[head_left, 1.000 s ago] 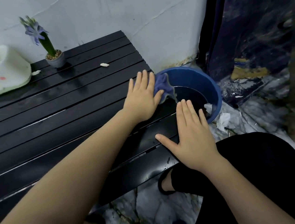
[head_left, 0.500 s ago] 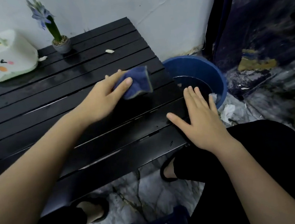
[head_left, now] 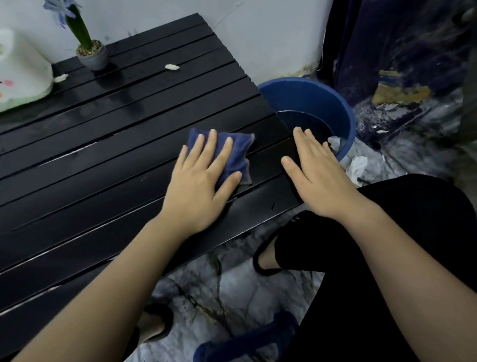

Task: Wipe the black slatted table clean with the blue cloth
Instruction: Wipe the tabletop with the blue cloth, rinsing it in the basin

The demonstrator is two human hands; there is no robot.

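Observation:
The black slatted table [head_left: 86,171] fills the left of the view and looks wet and shiny. My left hand [head_left: 200,184] lies flat with fingers spread on the folded blue cloth [head_left: 239,152], pressing it onto the slats near the table's right end. My right hand [head_left: 314,174] rests flat on the table's right front corner, fingers together, holding nothing. Two small white scraps, one [head_left: 172,67] near the back edge and another [head_left: 60,78] beside the white box, lie on the slats.
A blue bucket [head_left: 311,99] with dark water stands on the floor right of the table. A white tissue box with a cartoon face [head_left: 3,74] and a small potted flower [head_left: 92,53] stand at the table's back. A wall runs behind. My knees and slippers are below.
My left hand lifted the cloth from the bucket's rim, carried it back over the table and laid it flat on the slats. My right hand stayed on the table's corner.

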